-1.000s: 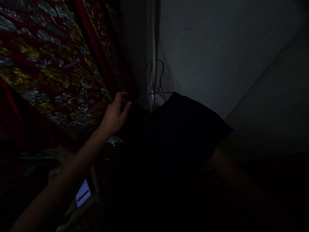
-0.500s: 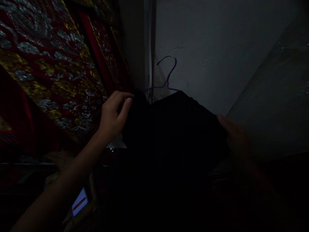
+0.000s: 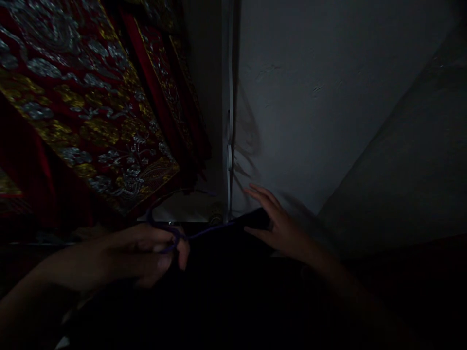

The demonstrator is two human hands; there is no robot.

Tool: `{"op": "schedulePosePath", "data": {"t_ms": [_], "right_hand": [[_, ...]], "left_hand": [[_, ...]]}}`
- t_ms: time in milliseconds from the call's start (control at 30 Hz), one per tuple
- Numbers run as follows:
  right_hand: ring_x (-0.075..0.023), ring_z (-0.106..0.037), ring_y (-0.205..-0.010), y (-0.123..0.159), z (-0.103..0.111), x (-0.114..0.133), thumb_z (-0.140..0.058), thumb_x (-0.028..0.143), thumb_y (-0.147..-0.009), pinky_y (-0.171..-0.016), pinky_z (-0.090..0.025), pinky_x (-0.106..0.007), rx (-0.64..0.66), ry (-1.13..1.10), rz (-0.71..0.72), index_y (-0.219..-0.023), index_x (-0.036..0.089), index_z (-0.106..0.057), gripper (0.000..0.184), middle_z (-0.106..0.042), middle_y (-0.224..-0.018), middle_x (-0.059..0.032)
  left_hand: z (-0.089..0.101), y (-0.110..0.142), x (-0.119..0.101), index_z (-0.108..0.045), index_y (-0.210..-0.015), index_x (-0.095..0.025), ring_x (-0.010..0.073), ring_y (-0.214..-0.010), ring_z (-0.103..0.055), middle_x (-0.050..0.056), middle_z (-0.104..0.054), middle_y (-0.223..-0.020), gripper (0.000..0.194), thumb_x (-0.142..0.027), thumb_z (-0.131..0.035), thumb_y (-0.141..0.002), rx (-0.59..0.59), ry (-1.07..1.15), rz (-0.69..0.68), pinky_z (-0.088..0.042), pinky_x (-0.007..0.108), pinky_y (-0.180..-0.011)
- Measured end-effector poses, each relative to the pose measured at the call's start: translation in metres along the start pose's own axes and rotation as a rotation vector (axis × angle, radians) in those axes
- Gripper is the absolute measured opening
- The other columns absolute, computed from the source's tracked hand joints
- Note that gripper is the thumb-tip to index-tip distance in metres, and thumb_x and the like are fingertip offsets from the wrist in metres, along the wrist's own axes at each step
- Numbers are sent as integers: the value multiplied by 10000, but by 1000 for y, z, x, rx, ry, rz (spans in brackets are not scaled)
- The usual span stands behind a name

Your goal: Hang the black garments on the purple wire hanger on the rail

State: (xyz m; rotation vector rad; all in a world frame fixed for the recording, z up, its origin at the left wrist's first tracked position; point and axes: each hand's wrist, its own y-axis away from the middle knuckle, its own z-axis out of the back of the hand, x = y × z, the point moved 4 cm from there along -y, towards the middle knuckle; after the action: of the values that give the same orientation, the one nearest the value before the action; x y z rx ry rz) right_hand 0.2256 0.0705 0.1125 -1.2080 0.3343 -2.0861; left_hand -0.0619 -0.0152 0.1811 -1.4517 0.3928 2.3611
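In the dim light, my left hand (image 3: 146, 255) is closed around the neck of a purple wire clothes hanger (image 3: 209, 229), its hook curling over the fingers. A black garment (image 3: 219, 277) hangs on this hanger and spreads down into the dark, so its lower part cannot be made out. At the garment's right shoulder is my right hand (image 3: 280, 226). Its fingers reach out to the left, apart from the thumb, and the black cloth shows between them.
A red cloth (image 3: 102, 112) with gold and silver sequin patterns hangs at the left. Ahead is a pale wall (image 3: 310, 87) with a thin white cable (image 3: 229, 97) running down it. Grey sheeting (image 3: 412, 146) slants across the right side.
The hanger and garment have come lower and tilted to the left. My left hand moved from the garment's shoulder to the hanger's neck. My right hand moved left, its fingers now spread.
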Motion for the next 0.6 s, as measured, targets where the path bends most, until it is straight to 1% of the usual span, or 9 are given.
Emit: {"op": "schedulePosePath", "data": {"t_ms": [67, 133, 200, 267, 333, 367, 433, 500, 600], "right_hand": [[-246, -694, -973, -1, -6, -17, -683, 451, -899, -840, -586, -393, 231, -124, -117, -1053, 207, -757, 297, -733, -1029, -85], [-162, -631, -611, -1, -5, -25, -644, 524, -907, -545, -522, -269, 329, -255, -251, -766, 178, -738, 385, -673, -677, -26], [-134, -573, -511, -10, 7, -28, -698, 574, -842, -448, -444, -234, 187, -365, -342, -702, 167, -713, 431, -649, -606, -16], [-156, -620, -536, -27, 26, -29, -768, 592, -753, -467, -475, -245, -96, -458, -381, -750, 170, -733, 423, -690, -643, -30], [-203, -685, -599, -47, 46, -30, -818, 592, -671, -520, -535, -281, -335, -522, -386, -789, 191, -747, 425, -723, -677, -47], [-225, -709, -638, -56, 54, -30, -825, 592, -651, -547, -559, -301, -421, -536, -376, -795, 205, -746, 420, -734, -690, -53], [-262, -744, -737, -69, 68, -32, -813, 602, -657, -607, -596, -336, -515, -538, -350, -808, 234, -741, 404, -756, -738, -65], [-281, -758, -831, -69, 75, -36, -789, 625, -682, -662, -617, -355, -564, -537, -345, -828, 250, -730, 407, -773, -792, -68], [-281, -762, -883, -44, 75, -51, -810, 631, -654, -700, -628, -349, -629, -568, -436, -819, 246, -714, 430, -781, -826, -54]], "left_hand": [[14, -9, 5, -759, -882, -218, 157, -547, -559, 22, -619, -593, 309, -465, -586, -948, 102, -111, 32, -485, 235, -526], [33, -28, 9, -741, -888, -227, 179, -661, -625, 40, -672, -717, 313, -481, -567, -951, -34, -234, -66, -529, 257, -617], [51, -44, 12, -723, -983, -228, 195, -777, -664, 51, -710, -884, 262, -459, -615, -921, -336, -347, -236, -551, 281, -698], [60, -47, 12, -695, -1078, -213, 217, -913, -668, 63, -705, -1024, 273, -417, -637, -906, -724, -456, -427, -551, 331, -812], [54, -38, 15, -684, -1052, -198, 227, -970, -644, 60, -680, -1037, 219, -362, -623, -920, -1083, -514, -584, -521, 372, -884], [46, -35, 19, -681, -1018, -199, 221, -954, -634, 50, -667, -1003, 177, -337, -606, -936, -1184, -512, -625, -510, 373, -874], [25, -37, 31, -668, -1001, -218, 199, -873, -620, 28, -640, -927, 133, -303, -572, -967, -1196, -474, -625, -500, 355, -812], [-1, -51, 48, -641, -1064, -238, 183, -826, -610, 15, -628, -917, 131, -303, -588, -964, -1067, -449, -557, -497, 338, -773], [-38, -78, 77, -545, -1156, -233, 205, -917, -602, 37, -600, -1042, 383, -385, -733, -859, -1023, -355, -416, -506, 345, -796]]}}
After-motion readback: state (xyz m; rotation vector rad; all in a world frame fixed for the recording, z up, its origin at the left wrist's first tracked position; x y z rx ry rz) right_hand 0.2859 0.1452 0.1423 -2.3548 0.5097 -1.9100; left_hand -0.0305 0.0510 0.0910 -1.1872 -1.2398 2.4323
